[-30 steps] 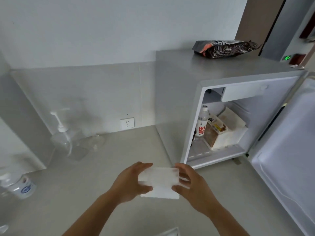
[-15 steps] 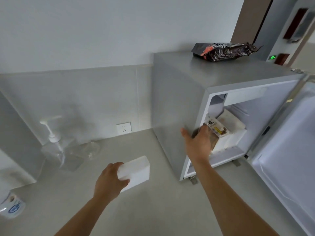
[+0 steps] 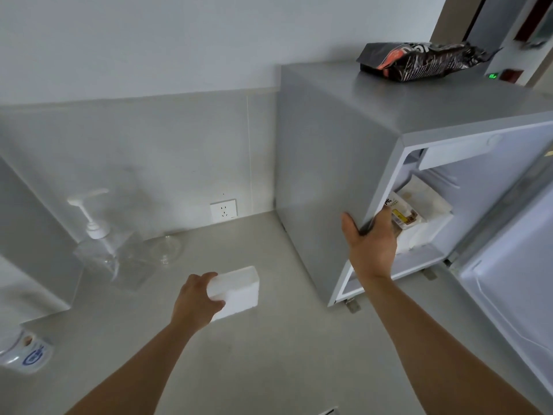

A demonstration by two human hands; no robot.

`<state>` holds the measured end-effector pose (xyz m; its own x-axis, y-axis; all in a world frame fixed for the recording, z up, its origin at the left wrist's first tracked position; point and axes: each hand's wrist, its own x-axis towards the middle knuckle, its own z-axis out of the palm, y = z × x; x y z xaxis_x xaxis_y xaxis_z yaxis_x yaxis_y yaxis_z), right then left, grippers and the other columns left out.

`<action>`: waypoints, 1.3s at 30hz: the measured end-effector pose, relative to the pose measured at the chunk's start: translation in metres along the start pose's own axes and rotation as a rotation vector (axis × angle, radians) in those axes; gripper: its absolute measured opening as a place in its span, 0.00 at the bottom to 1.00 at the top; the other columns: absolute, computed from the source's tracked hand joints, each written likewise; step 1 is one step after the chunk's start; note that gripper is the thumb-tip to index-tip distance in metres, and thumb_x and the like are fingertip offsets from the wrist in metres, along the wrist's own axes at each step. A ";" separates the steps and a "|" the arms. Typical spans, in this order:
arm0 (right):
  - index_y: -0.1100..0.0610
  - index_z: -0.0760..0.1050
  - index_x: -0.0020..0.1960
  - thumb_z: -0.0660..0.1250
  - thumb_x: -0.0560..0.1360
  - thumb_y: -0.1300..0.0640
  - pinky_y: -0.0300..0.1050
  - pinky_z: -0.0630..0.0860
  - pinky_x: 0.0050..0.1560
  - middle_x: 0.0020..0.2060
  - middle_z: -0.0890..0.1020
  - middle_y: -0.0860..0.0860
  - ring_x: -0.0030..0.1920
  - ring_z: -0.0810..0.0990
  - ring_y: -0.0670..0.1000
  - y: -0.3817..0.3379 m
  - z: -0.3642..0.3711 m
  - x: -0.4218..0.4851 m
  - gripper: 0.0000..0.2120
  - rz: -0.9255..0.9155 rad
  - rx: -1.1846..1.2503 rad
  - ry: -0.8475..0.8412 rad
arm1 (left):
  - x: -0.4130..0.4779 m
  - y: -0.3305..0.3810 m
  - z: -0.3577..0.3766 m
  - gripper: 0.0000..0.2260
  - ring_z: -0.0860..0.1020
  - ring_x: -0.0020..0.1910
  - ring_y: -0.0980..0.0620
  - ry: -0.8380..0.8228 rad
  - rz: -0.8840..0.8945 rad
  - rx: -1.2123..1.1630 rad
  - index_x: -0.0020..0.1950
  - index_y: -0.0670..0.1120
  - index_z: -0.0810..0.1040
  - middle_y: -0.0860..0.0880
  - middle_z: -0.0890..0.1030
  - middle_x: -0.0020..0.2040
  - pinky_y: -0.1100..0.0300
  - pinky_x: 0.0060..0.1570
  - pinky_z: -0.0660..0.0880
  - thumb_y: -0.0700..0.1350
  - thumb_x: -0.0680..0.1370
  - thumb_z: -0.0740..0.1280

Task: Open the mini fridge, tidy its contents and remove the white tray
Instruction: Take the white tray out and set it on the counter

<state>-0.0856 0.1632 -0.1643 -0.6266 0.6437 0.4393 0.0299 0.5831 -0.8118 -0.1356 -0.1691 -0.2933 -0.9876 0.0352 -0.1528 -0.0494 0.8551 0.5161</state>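
The white tray (image 3: 236,290) has been lowered onto the counter (image 3: 284,354), still gripped by the left hand (image 3: 196,301); the mini fridge (image 3: 344,151) frame edge is clasped by the right hand (image 3: 372,244).

Pale wall (image 3: 179,40); grey counter (image 3: 284,354); socket (image 3: 223,210)

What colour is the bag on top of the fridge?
Black with orange-red and white print, head view: bag.
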 end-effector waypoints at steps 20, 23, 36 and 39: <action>0.53 0.61 0.47 0.72 0.73 0.44 0.45 0.66 0.40 0.32 0.70 0.41 0.36 0.70 0.41 0.000 0.002 -0.002 0.21 -0.032 -0.039 0.014 | -0.013 -0.004 0.015 0.37 0.62 0.74 0.46 -0.022 0.141 0.201 0.80 0.56 0.63 0.50 0.65 0.74 0.50 0.68 0.71 0.54 0.73 0.74; 0.57 0.64 0.49 0.72 0.73 0.44 0.46 0.67 0.40 0.31 0.71 0.44 0.36 0.71 0.52 0.000 0.001 -0.002 0.21 -0.032 -0.028 0.003 | -0.014 -0.004 0.013 0.33 0.63 0.73 0.47 -0.019 0.155 0.180 0.79 0.55 0.65 0.51 0.67 0.73 0.51 0.66 0.73 0.52 0.76 0.73; 0.55 0.62 0.46 0.72 0.74 0.45 0.40 0.63 0.31 0.31 0.70 0.46 0.33 0.70 0.43 -0.003 -0.003 -0.003 0.20 -0.019 -0.024 -0.018 | -0.016 0.001 0.005 0.36 0.63 0.76 0.47 -0.022 0.170 0.235 0.81 0.56 0.61 0.50 0.68 0.74 0.51 0.71 0.66 0.58 0.76 0.72; 0.53 0.62 0.45 0.71 0.74 0.44 0.32 0.62 0.33 0.32 0.71 0.47 0.36 0.70 0.37 -0.006 -0.004 -0.004 0.20 0.005 -0.036 -0.045 | -0.018 0.012 0.005 0.36 0.62 0.77 0.45 0.023 0.206 0.297 0.81 0.55 0.61 0.48 0.67 0.76 0.49 0.74 0.64 0.60 0.77 0.70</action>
<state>-0.0797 0.1595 -0.1599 -0.6609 0.6242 0.4166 0.0605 0.5976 -0.7995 -0.1177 -0.1566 -0.2886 -0.9756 0.2139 -0.0500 0.1933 0.9443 0.2665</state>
